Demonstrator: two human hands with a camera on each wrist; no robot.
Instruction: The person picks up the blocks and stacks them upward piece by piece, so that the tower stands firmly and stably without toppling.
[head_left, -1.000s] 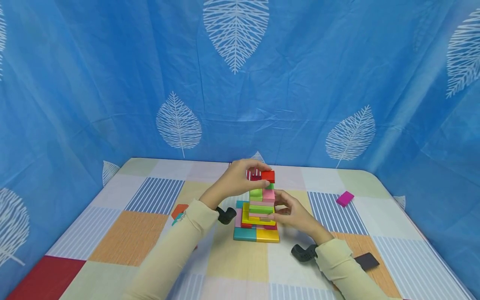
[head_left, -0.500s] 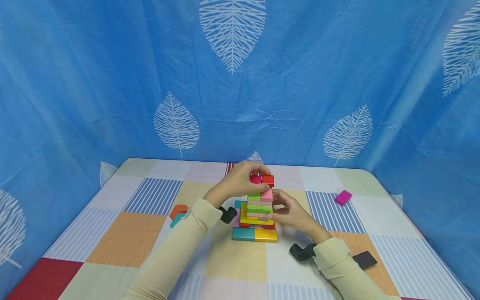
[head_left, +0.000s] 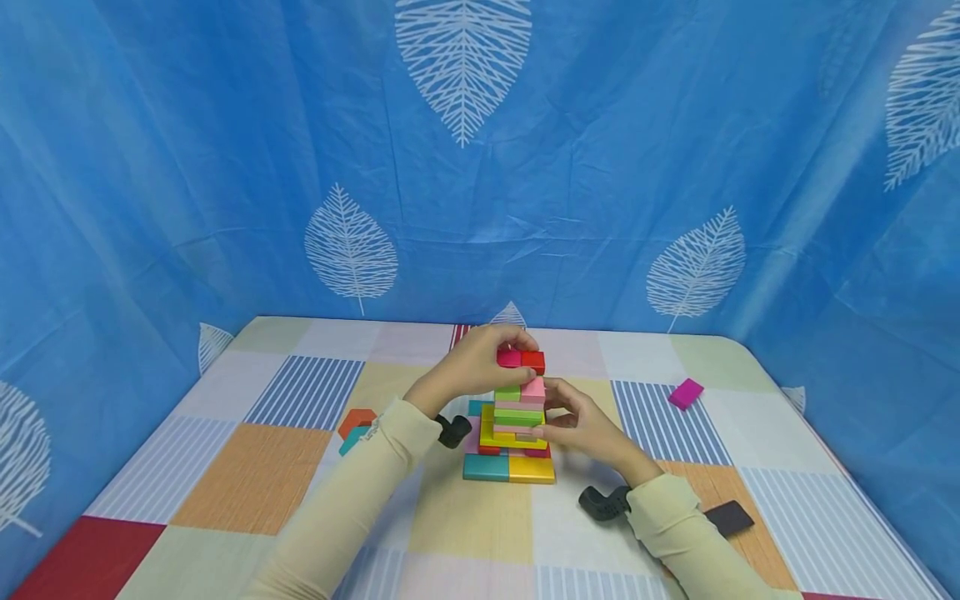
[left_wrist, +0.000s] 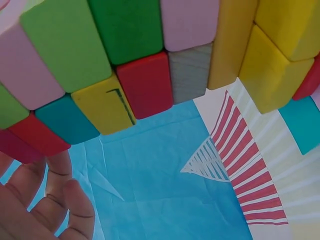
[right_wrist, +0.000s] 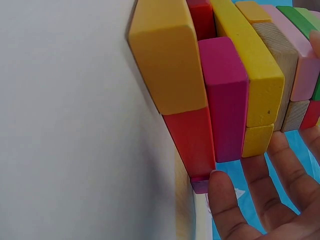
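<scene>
A tower of coloured wooden blocks (head_left: 519, 415) stands upright at the table's centre, on a wider base. My left hand (head_left: 480, 362) reaches over its top, thumb in front and fingers behind, pinching a red block (head_left: 533, 362) beside a magenta block (head_left: 508, 358). The left wrist view shows curled fingers (left_wrist: 59, 172) touching these top blocks from behind. Lower on the right side, my right hand (head_left: 583, 427) holds the tower between thumb and fingers, just above the yellow tier. The right wrist view has its fingers (right_wrist: 262, 192) along the blocks' edges.
Left of the tower lie an orange block (head_left: 357, 420) and a teal block (head_left: 352, 440), partly behind the left sleeve. A magenta block (head_left: 686, 394) lies at the right. A dark flat slab (head_left: 729, 518) sits by the right sleeve. A blue curtain (head_left: 465, 225) hangs behind.
The left hand has lowered slightly with the red block, which now sits level with the magenta block beside it. The right hand keeps its place on the tower.
</scene>
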